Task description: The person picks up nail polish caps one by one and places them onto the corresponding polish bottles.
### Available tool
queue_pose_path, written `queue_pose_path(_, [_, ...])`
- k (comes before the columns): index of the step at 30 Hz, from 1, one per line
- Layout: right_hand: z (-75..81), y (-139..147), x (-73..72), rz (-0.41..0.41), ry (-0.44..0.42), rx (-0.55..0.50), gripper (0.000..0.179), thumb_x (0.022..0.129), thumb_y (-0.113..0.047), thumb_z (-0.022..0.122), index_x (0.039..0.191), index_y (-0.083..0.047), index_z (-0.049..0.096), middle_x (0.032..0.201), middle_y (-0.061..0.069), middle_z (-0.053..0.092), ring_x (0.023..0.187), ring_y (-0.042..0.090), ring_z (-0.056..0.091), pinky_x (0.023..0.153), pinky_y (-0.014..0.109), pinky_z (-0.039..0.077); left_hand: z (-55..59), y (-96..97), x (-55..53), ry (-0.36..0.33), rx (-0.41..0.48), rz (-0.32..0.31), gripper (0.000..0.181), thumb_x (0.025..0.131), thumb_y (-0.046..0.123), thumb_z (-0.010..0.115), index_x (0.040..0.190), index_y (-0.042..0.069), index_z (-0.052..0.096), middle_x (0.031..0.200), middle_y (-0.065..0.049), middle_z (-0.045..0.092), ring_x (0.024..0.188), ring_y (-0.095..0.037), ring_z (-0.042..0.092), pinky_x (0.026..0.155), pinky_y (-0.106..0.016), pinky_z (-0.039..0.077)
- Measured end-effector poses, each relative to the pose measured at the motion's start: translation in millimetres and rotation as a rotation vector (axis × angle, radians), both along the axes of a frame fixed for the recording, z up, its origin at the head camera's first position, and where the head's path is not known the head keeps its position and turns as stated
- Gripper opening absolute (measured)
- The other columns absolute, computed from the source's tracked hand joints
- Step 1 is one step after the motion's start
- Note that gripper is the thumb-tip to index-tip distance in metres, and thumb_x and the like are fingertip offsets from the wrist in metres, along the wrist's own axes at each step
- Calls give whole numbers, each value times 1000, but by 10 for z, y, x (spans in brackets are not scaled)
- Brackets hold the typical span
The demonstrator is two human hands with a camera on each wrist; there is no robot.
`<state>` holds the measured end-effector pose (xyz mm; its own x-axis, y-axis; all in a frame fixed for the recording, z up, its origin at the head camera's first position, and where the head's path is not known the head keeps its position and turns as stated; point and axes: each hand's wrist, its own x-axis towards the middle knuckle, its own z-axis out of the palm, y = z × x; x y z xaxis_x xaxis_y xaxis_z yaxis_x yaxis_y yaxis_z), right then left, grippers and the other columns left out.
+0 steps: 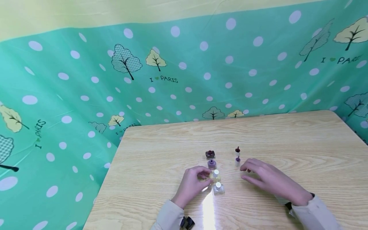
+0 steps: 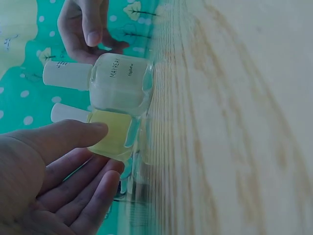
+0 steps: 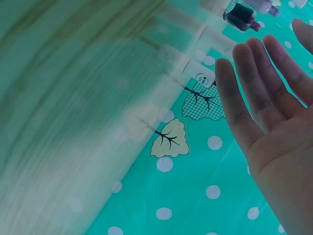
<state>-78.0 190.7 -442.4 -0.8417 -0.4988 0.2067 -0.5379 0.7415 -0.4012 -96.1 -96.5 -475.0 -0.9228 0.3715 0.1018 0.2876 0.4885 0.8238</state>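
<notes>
My left hand (image 1: 193, 183) is at a yellow nail polish bottle (image 2: 113, 131) with a white cap, pinching it between thumb and fingers. A clear nail polish bottle (image 2: 122, 81), also capped in white, stands right beside it. Behind these, an uncapped purple bottle (image 1: 211, 164) and an uncapped dark bottle (image 1: 210, 156) continue the row. My right hand (image 1: 267, 179) hovers over the table to the right, fingers loosely bent and holding nothing. Just beyond its fingertips two white brush caps stand brush-up, one with a purple brush (image 1: 237, 161), the other with a dark red brush (image 1: 237, 152).
The light wooden table (image 1: 161, 143) carries the bottles near its middle. A green polka-dot curtain (image 1: 172, 64) printed with trees hangs behind the table and along its left side. Bright light reflects off the tabletop in front of the bottles.
</notes>
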Motion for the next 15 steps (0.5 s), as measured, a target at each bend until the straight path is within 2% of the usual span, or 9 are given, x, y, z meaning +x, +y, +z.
queue_pose_path(7, [-15,37,-8,-18,-3,9,16,96,-32,65,108,-22,69,106,-13,65,97,6,63,82,31,58,-4,6,-7,-51,26,-6,25,79,7,81,103,7,72,96,-3,74,84,-6,68,79,-18,57])
queue_pose_path(15, [9,35,-19,-37,-17,31,16,95,-31,67,107,-21,69,106,-13,65,97,7,63,82,33,58,-5,-18,-12,-69,-15,-17,29,80,12,81,107,7,72,99,-3,74,87,-9,69,81,-20,56])
